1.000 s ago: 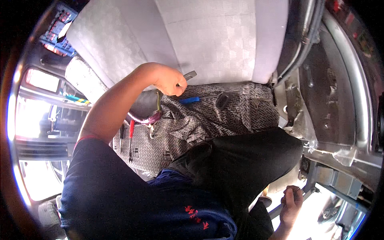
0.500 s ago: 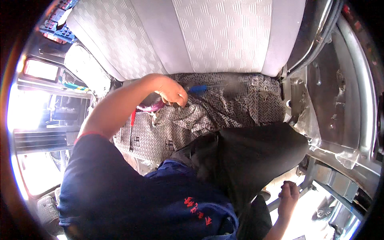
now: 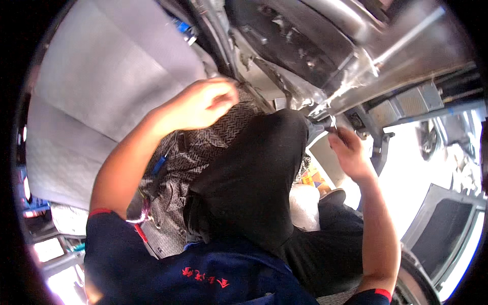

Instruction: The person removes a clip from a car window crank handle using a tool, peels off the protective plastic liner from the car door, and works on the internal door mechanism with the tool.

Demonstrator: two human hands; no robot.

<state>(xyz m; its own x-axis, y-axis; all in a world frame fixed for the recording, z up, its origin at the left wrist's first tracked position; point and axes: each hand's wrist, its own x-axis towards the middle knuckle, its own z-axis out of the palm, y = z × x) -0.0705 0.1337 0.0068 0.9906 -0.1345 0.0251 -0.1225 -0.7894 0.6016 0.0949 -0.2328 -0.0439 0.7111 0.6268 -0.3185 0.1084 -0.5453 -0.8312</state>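
Note:
My left hand (image 3: 218,96), blurred, is above the patterned dark mat (image 3: 223,134) beside the grey seat back; whether it holds anything is unclear. My right hand (image 3: 348,152) is curled at the door-opening edge, closed round a small dark thing that I cannot make out. A blue tool (image 3: 160,163), a dark rectangular piece (image 3: 182,143), a red-handled tool (image 3: 141,233) and a purple bundle (image 3: 146,206) lie on the mat, left of my bent black-trousered leg (image 3: 244,173).
The grey seat back (image 3: 91,76) stands at the left. A metal body panel with torn clear film (image 3: 356,61) runs across the upper right. A bright opening with a dark door panel (image 3: 439,229) is at the right. A pale plastic-like bundle (image 3: 304,203) sits below my knee.
The view has swung right, bringing the door opening in. My left hand has moved up and right from the mat, its metal tool no longer visible. My right hand has risen toward the opening's edge.

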